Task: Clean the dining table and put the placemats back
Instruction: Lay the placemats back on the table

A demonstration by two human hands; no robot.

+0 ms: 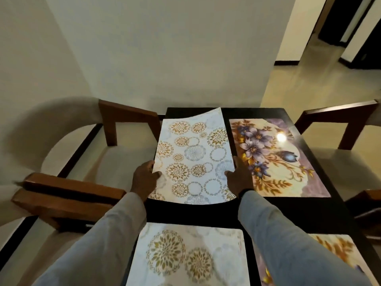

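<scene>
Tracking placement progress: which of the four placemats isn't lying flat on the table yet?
The far-left placemat with gold circles, gripped at its sides by the left hand and right hand. Its far corner curls up; the other three appear to lie flat.

White rectangular placemat point(193, 157) with gold-and-grey floral circles; at 3 o'clock, cream-and-lilac placemat point(288, 162) with purple flowers; black table point(185, 213).

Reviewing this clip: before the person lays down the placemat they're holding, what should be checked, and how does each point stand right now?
1. Left hand grips the circle-pattern placemat: ok.
2. Right hand grips its other edge: ok.
3. Placemat flat on the dark table: not ok, far corner curls up.
4. No overlap with the purple-flower placemat: ok, a gap shows.
5. Table surface beneath is clean: cannot tell.
</scene>
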